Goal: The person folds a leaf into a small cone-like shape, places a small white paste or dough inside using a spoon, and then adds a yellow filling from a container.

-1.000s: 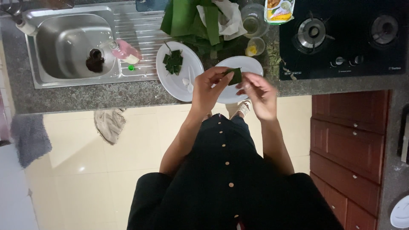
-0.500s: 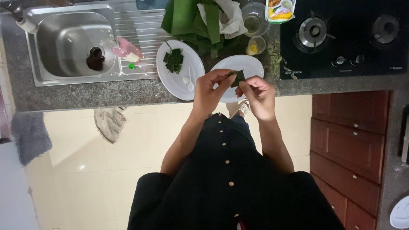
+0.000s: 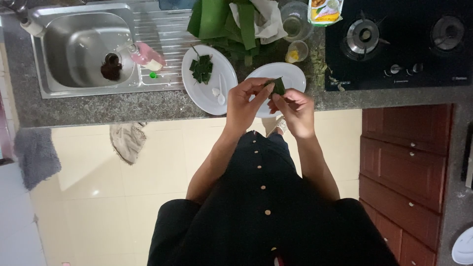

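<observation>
Seen from above at a kitchen bench (image 3: 148, 106), a person holds a small folded green leaf piece (image 3: 278, 86) between both hands, just over the near edge of an empty white plate (image 3: 290, 74). The left hand (image 3: 244, 103) pinches the leaf from the left with thumb and forefinger closed on it; the right hand (image 3: 295, 111) grips it from below and right, its fingers (image 3: 277, 100) curled against the fold. The leaf sits between the two sets of fingertips, equally near to both; how its long axis runs is too small to tell. A second white plate (image 3: 219, 98) to the left carries cut leaf squares (image 3: 202, 69), with long green leaves (image 3: 217, 19) heaped behind. A steel sink (image 3: 79, 49) lies far left, a gas hob (image 3: 399, 39) to the right.
</observation>
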